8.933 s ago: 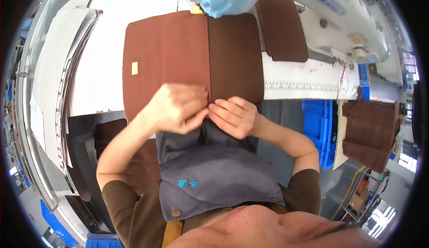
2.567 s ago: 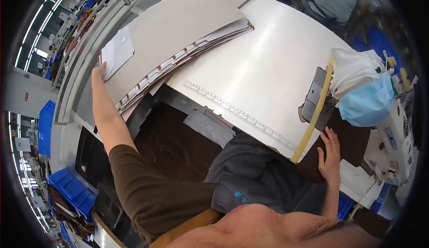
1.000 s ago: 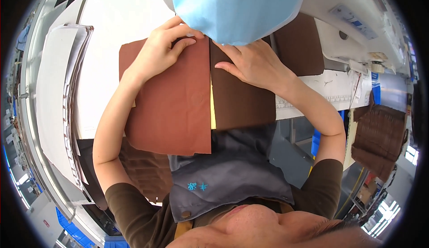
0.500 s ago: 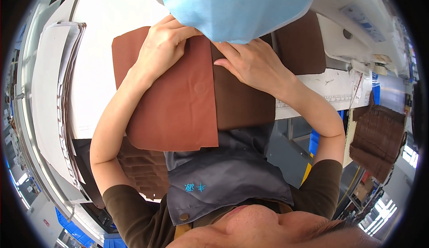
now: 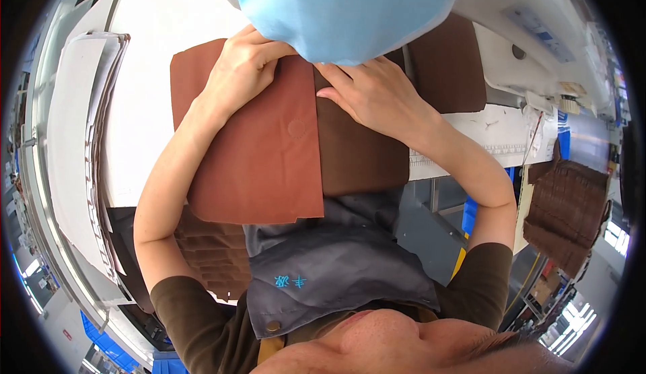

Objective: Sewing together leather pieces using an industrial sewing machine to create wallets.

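Two overlapping leather-like panels lie in front of me, a reddish-brown panel point(image 5: 269, 152) on the left and a dark brown panel point(image 5: 363, 155) on the right. They meet along a straight, nearly upright edge. My left hand point(image 5: 242, 68) rests at the top of the reddish-brown panel with bent fingers, closed on it. My right hand point(image 5: 380, 94) lies fairly flat on the dark brown panel, thumb spread away from the stretched fingers. A pale blue cloth shape point(image 5: 343, 10) covers the fingertips of both hands and the panels' top edge.
A white machine body point(image 5: 531, 44) stands at the upper right beside another dark brown panel point(image 5: 447, 64). A ruler strip point(image 5: 505, 150) runs along the table edge. Paper sheets point(image 5: 74, 138) stand at left; dark brown pieces point(image 5: 565, 206) hang at right, and more point(image 5: 212, 253) lie near my left elbow.
The panels and both hands sit slightly farther left in view, along with the blue cloth and the machine. The hands' grip and pose look the same.
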Available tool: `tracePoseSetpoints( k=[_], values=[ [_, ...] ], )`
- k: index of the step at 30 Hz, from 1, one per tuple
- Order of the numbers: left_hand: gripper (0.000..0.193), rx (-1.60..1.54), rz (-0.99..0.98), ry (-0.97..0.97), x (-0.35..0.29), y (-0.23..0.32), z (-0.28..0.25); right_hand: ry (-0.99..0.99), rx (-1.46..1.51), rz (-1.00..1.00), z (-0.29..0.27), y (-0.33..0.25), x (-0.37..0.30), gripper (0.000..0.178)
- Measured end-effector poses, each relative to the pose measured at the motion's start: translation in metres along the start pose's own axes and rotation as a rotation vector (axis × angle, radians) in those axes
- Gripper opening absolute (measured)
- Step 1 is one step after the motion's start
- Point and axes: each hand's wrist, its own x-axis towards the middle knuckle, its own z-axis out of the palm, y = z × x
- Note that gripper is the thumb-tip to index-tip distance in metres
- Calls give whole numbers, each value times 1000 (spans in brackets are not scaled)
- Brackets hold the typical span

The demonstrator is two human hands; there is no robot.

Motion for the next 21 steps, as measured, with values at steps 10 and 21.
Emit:
tracePoseSetpoints(
  k=[10,21],
  values=[
    [33,107,122,-143,-36,43,-11,-108,150,29,-23,-70,-54,43],
    [21,127,235,-34,-128,126,-15,415,5,-107,13,-110,-96,12]
  ],
)
